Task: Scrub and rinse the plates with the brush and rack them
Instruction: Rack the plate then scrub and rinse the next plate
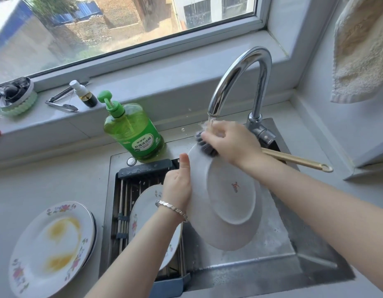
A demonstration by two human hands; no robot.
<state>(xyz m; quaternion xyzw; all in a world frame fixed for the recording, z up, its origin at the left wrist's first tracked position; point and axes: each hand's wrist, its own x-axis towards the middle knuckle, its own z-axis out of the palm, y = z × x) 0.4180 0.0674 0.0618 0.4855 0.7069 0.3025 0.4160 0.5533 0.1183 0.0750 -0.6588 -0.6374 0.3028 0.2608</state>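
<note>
Sunlit window above a steel sink (272, 244), tap (240, 67) running, and we're mid-scrub. The left hand (177, 186) grips the white plate (227, 201) by its left rim, thumb pointing up along the edge, tilting it over the basin with its underside towards us. The right hand (231, 143) has its fingers curled round the brush (205, 146) close to the head. The dark bristles are on the plate's top edge right under the stream, gold handle sticking out to the right.

Progress check: one flowered plate (145, 203) already sits in the drying rack (143, 166) across the sink's left side, so that's one done. On the counter to the left a stack of plates (53, 248) waits — the top one smeared yellow. By my reckoning this plate needs rinsing and racking, then the stack
</note>
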